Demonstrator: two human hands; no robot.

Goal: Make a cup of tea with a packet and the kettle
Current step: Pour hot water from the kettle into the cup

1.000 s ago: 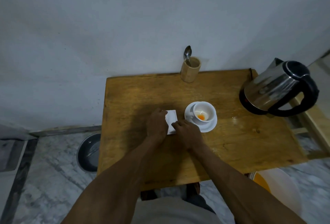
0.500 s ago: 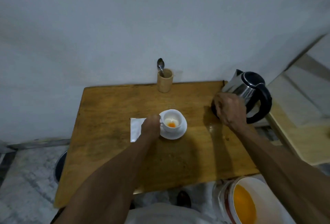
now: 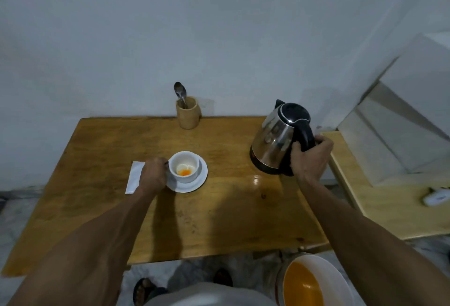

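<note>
A white cup (image 3: 184,166) holding orange powder stands on a white saucer (image 3: 194,182) in the middle of the wooden table (image 3: 219,208). My left hand (image 3: 153,175) is closed at the cup's left side, on its handle. A white packet (image 3: 134,176) lies flat just left of that hand, partly under it. The steel kettle (image 3: 272,145) with a black lid stands at the table's right edge. My right hand (image 3: 309,157) grips its black handle.
A wooden holder (image 3: 188,114) with a spoon (image 3: 180,92) stands at the table's back edge by the wall. A lower wooden surface (image 3: 389,208) on the right carries a small white object (image 3: 435,199). A white bucket (image 3: 314,281) with orange liquid sits on the floor.
Both hands left the packet. The left hand moved to the cup's handle. The right hand reached over to the kettle and closed around its handle.
</note>
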